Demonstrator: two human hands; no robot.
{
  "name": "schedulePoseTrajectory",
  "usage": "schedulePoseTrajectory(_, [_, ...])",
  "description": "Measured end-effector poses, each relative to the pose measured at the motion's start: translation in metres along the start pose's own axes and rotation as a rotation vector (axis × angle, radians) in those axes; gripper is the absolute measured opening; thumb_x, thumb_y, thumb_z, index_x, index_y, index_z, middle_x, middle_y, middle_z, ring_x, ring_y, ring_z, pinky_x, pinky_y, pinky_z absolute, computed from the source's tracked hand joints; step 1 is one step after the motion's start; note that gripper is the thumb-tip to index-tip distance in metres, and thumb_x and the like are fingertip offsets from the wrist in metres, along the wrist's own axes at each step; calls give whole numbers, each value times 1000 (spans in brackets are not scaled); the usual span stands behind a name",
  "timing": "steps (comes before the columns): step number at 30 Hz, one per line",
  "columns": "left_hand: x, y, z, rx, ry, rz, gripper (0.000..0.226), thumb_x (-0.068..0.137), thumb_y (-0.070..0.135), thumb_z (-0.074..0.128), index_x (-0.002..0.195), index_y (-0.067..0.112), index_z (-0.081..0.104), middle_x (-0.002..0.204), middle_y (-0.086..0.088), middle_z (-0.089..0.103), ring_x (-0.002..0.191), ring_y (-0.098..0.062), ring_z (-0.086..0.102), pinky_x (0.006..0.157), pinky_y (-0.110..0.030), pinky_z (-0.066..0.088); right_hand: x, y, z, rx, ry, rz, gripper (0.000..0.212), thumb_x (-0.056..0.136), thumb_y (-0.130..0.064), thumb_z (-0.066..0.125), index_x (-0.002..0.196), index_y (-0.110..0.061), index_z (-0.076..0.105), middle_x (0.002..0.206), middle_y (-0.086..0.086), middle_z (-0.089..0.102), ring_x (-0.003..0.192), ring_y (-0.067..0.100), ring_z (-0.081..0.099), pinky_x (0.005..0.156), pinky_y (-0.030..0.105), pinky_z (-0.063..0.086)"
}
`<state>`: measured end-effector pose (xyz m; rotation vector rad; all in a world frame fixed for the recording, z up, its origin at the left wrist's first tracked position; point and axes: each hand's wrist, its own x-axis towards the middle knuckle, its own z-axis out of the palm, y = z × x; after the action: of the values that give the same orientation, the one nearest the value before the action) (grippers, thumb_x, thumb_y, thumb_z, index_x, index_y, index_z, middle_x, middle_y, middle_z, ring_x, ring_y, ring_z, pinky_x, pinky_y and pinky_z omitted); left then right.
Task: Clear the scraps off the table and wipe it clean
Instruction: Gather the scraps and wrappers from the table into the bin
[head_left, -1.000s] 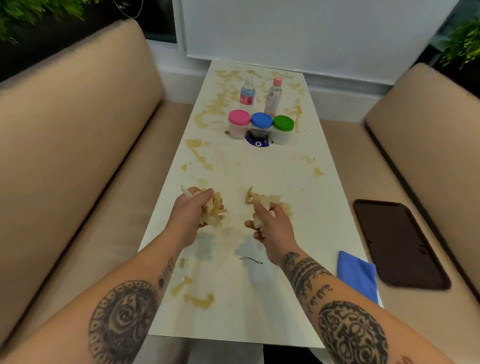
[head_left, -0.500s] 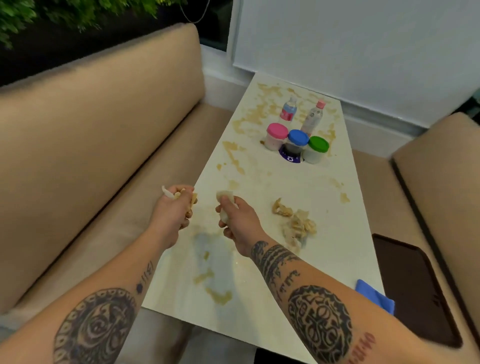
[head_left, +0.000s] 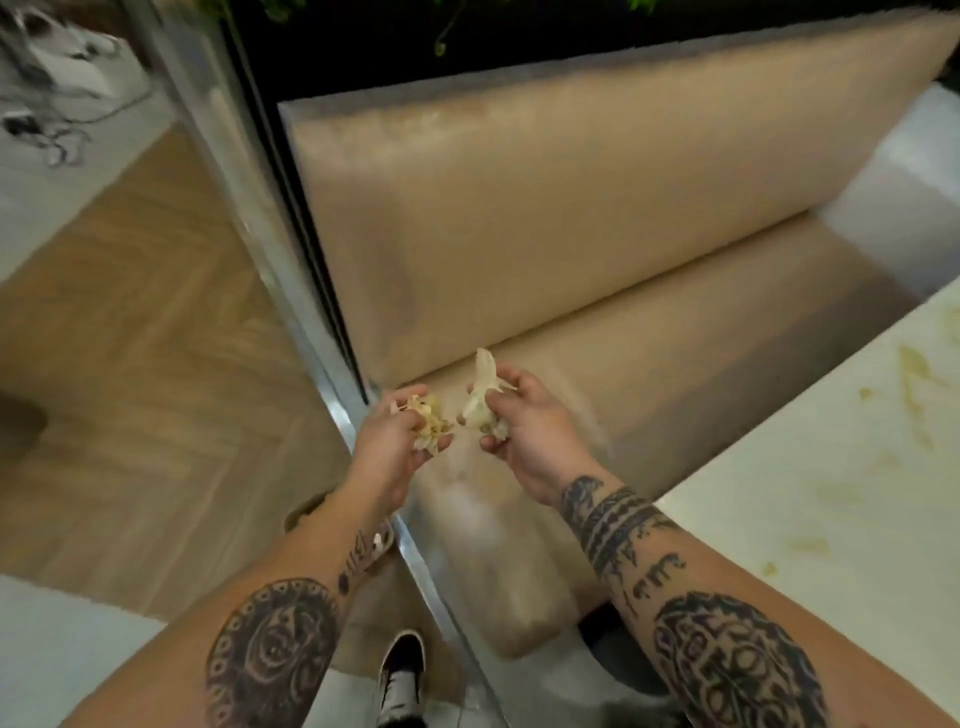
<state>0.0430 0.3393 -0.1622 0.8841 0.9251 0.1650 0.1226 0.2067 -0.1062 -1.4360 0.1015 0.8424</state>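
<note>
The left hand (head_left: 387, 441) has its fingers curled round a clump of pale yellow scraps (head_left: 430, 422), and the right hand (head_left: 524, 421) pinches a second, whiter bunch of scraps (head_left: 480, 402) that sticks up past the fingers. Both hands are held close together above the near end of the tan bench seat (head_left: 649, 353), off the table. The stained table (head_left: 841, 467) lies to the right, yellowish smears on its top.

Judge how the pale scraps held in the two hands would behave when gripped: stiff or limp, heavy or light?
The scraps probably are limp and light: thin strips stick out unevenly from the right hand. The left hand holds a crumpled bunch, so they likely crush easily and could shed bits.
</note>
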Motion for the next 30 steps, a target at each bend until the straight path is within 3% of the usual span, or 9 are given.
schedulePoseTrajectory(8, [63, -61, -163, -145, 330, -96, 22, 96, 3, 60, 115, 15, 57, 115, -15, 68, 104, -32, 71, 88, -48, 60, 72, 125, 95, -160, -91, 187, 25, 97, -9, 63, 120, -16, 56, 121, 13, 65, 92, 19, 63, 67, 27, 56])
schedulePoseTrajectory(11, [89, -94, -200, -94, 412, -101, 19, 98, 6, 61, 109, 21, 57, 111, -11, 70, 99, -29, 71, 82, -42, 60, 101, 186, 104, -271, -95, 232, 27, 95, -9, 67, 119, -16, 59, 119, 7, 70, 91, 14, 68, 66, 22, 54])
schedulePoseTrajectory(15, [125, -151, -236, -36, 490, -148, 20, 93, 9, 69, 106, 23, 63, 111, -8, 73, 98, -28, 72, 86, -46, 60, 136, 268, 103, -399, -76, 249, 24, 92, -6, 70, 110, -18, 60, 115, 5, 71, 92, 13, 71, 74, 22, 57])
schedulePoseTrajectory(18, [149, -193, -254, 43, 575, -137, 20, 90, 10, 73, 107, 18, 68, 106, -4, 74, 96, -23, 72, 86, -40, 60, 162, 329, 105, -545, -35, 223, 24, 88, -10, 75, 106, -18, 60, 109, 5, 71, 93, 18, 71, 84, 35, 60])
schedulePoseTrajectory(21, [178, -231, -270, 96, 638, -149, 15, 89, 11, 73, 102, 16, 68, 99, -2, 73, 92, -22, 69, 77, -32, 57, 191, 382, 111, -677, -4, 167, 30, 85, -17, 78, 108, -18, 59, 98, 0, 69, 87, 17, 69, 80, 35, 60])
schedulePoseTrajectory(23, [199, -254, -284, 98, 663, -214, 11, 89, 15, 73, 97, 18, 66, 98, -6, 73, 88, -23, 69, 76, -37, 60, 209, 410, 112, -777, -7, 136, 32, 86, -22, 75, 111, -21, 55, 96, -4, 68, 84, 13, 67, 76, 32, 59])
schedulePoseTrajectory(26, [221, -277, -301, 152, 682, -260, 15, 89, 22, 73, 98, 22, 61, 107, -7, 70, 92, -23, 67, 85, -44, 60, 234, 446, 106, -871, -27, 96, 34, 89, -25, 70, 118, -24, 53, 108, -3, 68, 95, 17, 66, 87, 41, 58])
schedulePoseTrajectory(30, [233, -301, -314, 302, 442, -188, 50, 94, 30, 67, 140, 24, 51, 142, -3, 53, 123, -24, 55, 93, -34, 51, 254, 475, 99, -1068, -210, 113, 53, 98, -29, 57, 148, -24, 41, 146, 2, 50, 131, 25, 51, 110, 38, 43])
